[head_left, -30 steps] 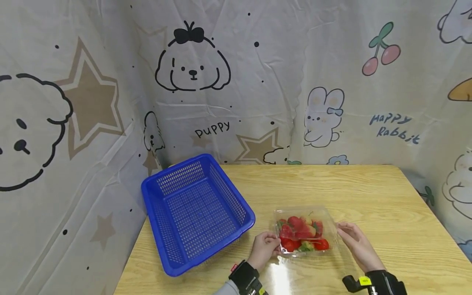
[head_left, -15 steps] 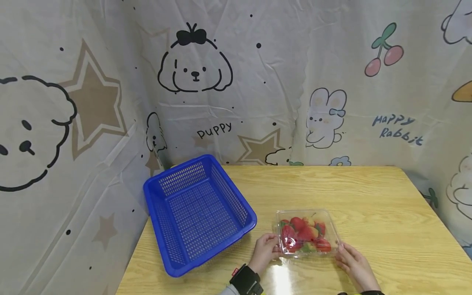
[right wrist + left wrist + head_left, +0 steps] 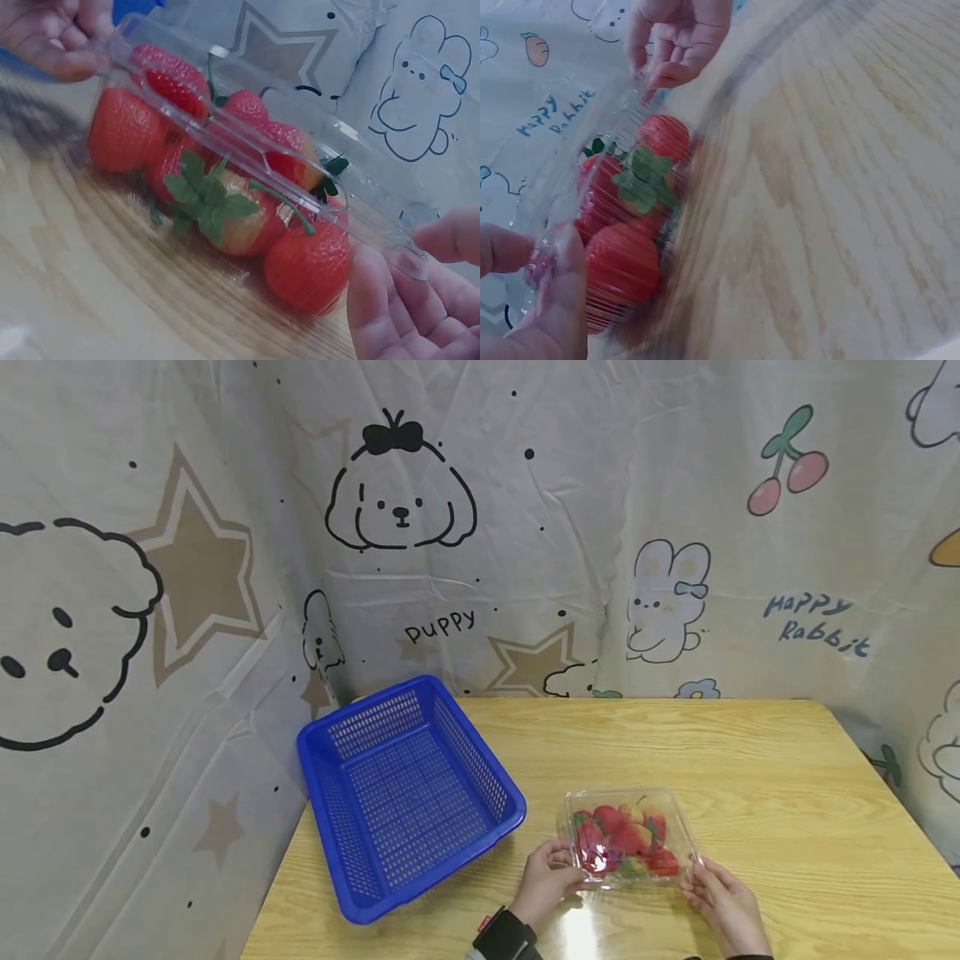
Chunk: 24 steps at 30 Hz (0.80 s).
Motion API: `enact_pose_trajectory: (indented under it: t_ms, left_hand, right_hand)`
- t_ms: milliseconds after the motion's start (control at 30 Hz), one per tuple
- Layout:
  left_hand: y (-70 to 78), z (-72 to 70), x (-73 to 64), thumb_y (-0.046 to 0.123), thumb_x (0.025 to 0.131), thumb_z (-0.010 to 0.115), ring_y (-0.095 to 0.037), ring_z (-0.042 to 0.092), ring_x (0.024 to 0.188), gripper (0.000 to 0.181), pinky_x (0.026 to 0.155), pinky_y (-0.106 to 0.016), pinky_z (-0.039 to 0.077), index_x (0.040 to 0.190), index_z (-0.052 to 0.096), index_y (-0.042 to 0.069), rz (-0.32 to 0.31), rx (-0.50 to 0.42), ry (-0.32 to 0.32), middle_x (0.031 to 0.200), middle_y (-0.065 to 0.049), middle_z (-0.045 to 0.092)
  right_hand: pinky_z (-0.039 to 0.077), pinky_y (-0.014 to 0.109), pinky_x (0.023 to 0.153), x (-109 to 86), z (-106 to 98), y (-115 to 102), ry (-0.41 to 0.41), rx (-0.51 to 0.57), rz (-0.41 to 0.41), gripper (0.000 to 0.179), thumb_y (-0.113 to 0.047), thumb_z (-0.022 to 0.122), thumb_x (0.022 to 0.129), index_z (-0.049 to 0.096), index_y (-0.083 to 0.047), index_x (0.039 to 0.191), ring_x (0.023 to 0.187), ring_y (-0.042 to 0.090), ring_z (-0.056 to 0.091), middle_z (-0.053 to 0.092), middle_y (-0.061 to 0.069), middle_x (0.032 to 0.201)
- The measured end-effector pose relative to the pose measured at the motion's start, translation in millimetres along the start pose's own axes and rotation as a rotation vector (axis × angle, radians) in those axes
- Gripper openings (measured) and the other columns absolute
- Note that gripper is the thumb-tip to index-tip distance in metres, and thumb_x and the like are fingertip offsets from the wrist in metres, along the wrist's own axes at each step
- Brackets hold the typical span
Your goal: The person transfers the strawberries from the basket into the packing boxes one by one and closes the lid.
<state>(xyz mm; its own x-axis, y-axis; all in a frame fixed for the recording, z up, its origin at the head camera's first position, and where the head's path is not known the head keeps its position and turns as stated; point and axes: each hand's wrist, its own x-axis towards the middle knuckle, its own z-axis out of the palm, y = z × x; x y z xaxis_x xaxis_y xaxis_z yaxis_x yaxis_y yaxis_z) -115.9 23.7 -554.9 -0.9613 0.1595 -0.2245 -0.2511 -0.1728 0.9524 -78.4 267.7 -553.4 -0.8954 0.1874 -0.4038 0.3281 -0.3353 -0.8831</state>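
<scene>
A clear plastic clamshell box (image 3: 686,842) rests on the table in the head view, with its lid lying over several red strawberries (image 3: 307,262) that have green leaves. At the box's near left corner, my left hand (image 3: 546,885) pinches the rim between thumb and fingers; the left wrist view shows this pinch close up. My right hand (image 3: 726,906) pinches the near right corner in the same way, its thumb on top of the rim in the right wrist view. Whether the lid's edge is fully pressed down cannot be told.
A blue perforated plastic basket (image 3: 337,860) with nothing in it stands to the left of the box on the wooden table (image 3: 787,777). A printed curtain (image 3: 525,568) hangs behind the table and along its left side.
My right hand has moved from the box's right side to its near right corner and now pinches the rim. My left thumb has shifted along the near left corner. The lid looks flatter.
</scene>
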Motion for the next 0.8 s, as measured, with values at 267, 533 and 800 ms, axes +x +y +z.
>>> enact_pose_trajectory:
  t_ms: [267,533,800]
  left_hand:
    - [1.7,0.9,2.7,-0.013,0.063,0.062,-0.006,0.051,0.059,0.040,0.054,-0.020,0.050,0.103,0.055,-0.011,0.052,0.082,0.047,0.074,-0.001,0.053]
    - [-0.5,-2.9,5.5,-0.015,0.061,0.059,-0.007,0.050,0.060,0.038,0.056,-0.022,0.051,0.099,0.056,-0.011,0.034,0.105,0.064,0.074,-0.002,0.053]
    - [6.9,-4.7,3.9,-0.012,0.064,0.061,-0.007,0.052,0.062,0.039,0.055,-0.026,0.052,0.103,0.054,-0.010,0.056,0.181,0.032,0.077,-0.003,0.054]
  right_hand:
    - [0.051,0.018,0.069,0.2,0.3,3.8,-0.037,0.047,-0.086,0.022,-0.009,0.051,0.092,0.064,-0.024,0.083,0.072,0.006,0.061,0.063,-0.007,0.079]
    - [0.051,0.019,0.072,2.1,3.4,2.6,-0.005,-0.001,-0.009,0.011,-0.013,0.055,0.091,0.060,-0.022,0.088,0.075,0.005,0.061,0.063,-0.007,0.081]
    - [0.050,0.019,0.077,3.7,5.5,-2.0,0.014,-0.001,0.073,0.009,-0.016,0.053,0.092,0.057,-0.023,0.092,0.077,0.004,0.060,0.062,-0.009,0.081]
